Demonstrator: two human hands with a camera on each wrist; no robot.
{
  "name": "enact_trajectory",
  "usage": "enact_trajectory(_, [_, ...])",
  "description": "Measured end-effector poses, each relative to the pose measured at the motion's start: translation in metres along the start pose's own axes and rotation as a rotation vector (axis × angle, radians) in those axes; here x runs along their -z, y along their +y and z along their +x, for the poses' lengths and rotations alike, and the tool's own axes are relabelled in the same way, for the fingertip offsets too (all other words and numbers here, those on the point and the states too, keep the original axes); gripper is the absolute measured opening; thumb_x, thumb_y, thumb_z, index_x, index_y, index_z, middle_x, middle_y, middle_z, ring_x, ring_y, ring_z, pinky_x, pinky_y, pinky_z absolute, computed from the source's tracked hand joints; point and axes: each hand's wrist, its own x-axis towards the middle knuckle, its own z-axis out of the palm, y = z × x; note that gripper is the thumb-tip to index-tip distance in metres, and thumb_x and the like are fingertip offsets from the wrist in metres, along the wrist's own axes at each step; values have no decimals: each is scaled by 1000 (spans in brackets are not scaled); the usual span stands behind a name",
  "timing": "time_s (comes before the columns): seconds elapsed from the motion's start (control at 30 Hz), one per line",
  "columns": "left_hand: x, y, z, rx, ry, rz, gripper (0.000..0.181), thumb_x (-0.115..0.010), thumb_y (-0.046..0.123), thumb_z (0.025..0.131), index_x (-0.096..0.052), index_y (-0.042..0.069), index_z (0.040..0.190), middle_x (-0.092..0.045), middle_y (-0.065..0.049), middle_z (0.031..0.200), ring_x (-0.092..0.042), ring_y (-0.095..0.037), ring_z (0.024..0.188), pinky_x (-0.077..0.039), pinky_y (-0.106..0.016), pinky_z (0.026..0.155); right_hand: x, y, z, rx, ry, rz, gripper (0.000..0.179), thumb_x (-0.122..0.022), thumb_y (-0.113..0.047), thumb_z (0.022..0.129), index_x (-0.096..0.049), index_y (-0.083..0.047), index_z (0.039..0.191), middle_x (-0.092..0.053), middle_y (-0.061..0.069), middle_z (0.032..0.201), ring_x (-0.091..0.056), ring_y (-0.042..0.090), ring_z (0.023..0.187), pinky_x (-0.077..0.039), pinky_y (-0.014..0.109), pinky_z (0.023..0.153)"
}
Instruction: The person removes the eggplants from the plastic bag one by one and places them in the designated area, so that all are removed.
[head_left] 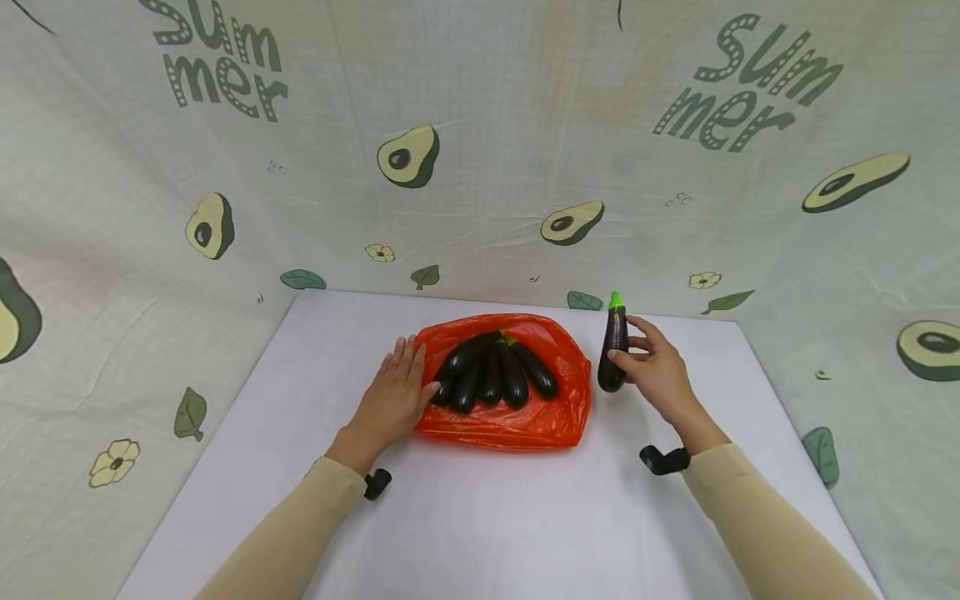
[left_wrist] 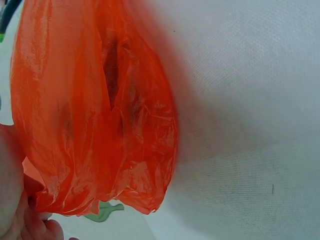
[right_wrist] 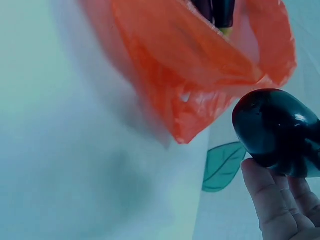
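My right hand (head_left: pixel 660 375) grips a dark purple eggplant (head_left: pixel 614 346) with a bright green stem, held upright just right of the bag. Its rounded bottom end shows large in the right wrist view, with fingertips (right_wrist: pixel 257 172) against its side. An orange-red plastic bag (head_left: pixel 502 429) lies open at the middle of the table, holding several glossy eggplants (head_left: pixel 491 375) fanned out with their stem ends together. My left hand (head_left: pixel 393 396) lies with straight fingers along the bag's left edge. In the left wrist view, the bag (left_wrist: pixel 100 150) hides most of what is inside.
A white table (head_left: pixel 480 525) spreads under the bag. Behind it and at both sides hangs a pale cloth (head_left: pixel 480 100) printed with avocados, leaves and lettering. Each wrist carries a small black camera mount (head_left: pixel 663 460).
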Motion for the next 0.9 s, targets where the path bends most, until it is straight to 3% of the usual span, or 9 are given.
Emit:
enact_trajectory(0.23, [0,1,-1,8,-7,-9,82,-50,45,110,-15,-2,167,-10,-22,176,-5,-41,164,-17,-57,131,0,13,5,-66,5,-28,76,-65,-30,105,-26,-18,169,-49,33,153,-61,49,131,-63,51,92])
enact_trajectory(0.5, [0,1,-2,16,-15,-10,82,-50,45,110,-14,-2,167,-10,-21,177,-5,-41,164,-17,-57,131,-3,33,15,-106,-16,-72,75,-66,-31,104,-31,-14,167,-52,33,151,-60,47,132,-64,45,89])
enact_trajectory(0.7, [-1,1,-2,14,-14,-7,83,-50,46,110,-14,-2,167,-9,-21,176,-5,-41,164,-18,-57,131,-9,46,19,-146,-39,-95,73,-67,-32,103,-34,-11,165,-54,33,149,-60,46,131,-60,32,82])
enact_trajectory(0.9, [-2,1,-3,12,-13,-9,83,-51,45,110,-15,-3,167,-10,-22,176,-5,-41,164,-16,-57,131,-14,53,20,-174,-68,-117,72,-65,-33,103,-35,-9,164,-54,32,149,-61,44,127,-60,34,86])
